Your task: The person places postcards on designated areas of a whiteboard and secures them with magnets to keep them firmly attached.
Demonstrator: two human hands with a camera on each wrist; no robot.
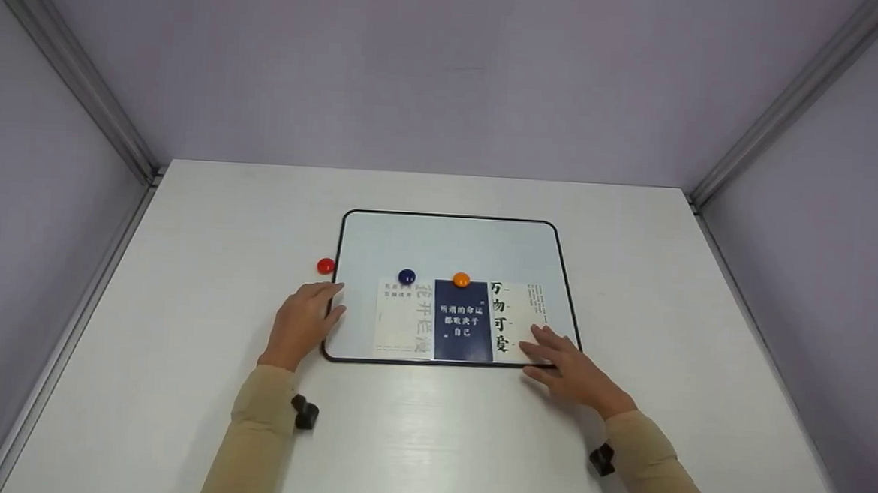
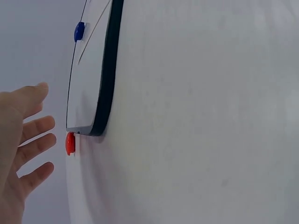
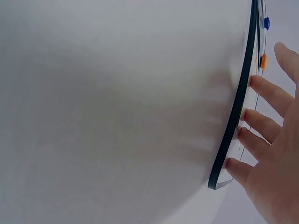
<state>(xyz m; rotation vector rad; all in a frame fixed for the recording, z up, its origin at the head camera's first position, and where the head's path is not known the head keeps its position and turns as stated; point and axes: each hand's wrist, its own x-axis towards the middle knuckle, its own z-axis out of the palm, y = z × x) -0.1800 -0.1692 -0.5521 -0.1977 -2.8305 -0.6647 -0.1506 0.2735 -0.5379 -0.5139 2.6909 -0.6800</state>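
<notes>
A whiteboard with a black rim lies flat on the table. Along its near half lie three printed cards: a pale card, a dark blue card and a cream card. A blue round magnet sits at the pale card's top edge, an orange magnet at the blue card's. My left hand is beside the board's left rim, fingers spread, holding nothing. My right hand rests its fingertips on the cream card and the board's lower right corner. A red magnet lies just outside the left rim.
The white table extends on all sides of the board. Grey walls stand behind it and at both sides. A small black device is on the left sleeve, and another black device on the right sleeve.
</notes>
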